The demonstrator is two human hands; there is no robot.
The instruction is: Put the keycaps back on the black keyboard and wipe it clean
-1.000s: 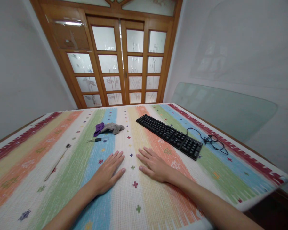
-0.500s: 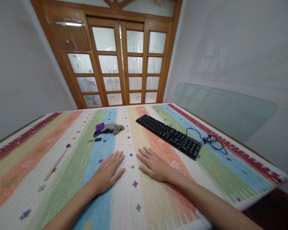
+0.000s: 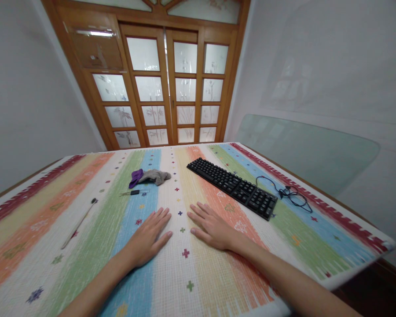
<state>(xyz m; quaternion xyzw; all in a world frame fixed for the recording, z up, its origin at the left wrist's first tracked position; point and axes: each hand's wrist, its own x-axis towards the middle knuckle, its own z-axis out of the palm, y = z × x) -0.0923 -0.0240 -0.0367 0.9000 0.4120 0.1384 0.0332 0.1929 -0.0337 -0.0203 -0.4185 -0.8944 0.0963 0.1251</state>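
Note:
My left hand [image 3: 147, 237] lies flat, palm down, on the striped tablecloth [image 3: 86, 246], fingers stretched out and holding nothing. My right hand [image 3: 213, 228] rests the same way just to its right, a small gap between them. A black keyboard [image 3: 232, 186] lies diagonally beyond my right hand, its cable [image 3: 288, 192] coiled at its right end. Beyond my left hand sit a small dark tool [image 3: 133, 192] and a grey and purple cloth [image 3: 148, 176]. A thin brush [image 3: 79, 223] lies further left.
The table's right edge [image 3: 366, 237] drops off near a white wall, where a glass sheet [image 3: 303, 149] leans. Wooden doors with frosted panes [image 3: 165, 88] stand behind the far edge of the table.

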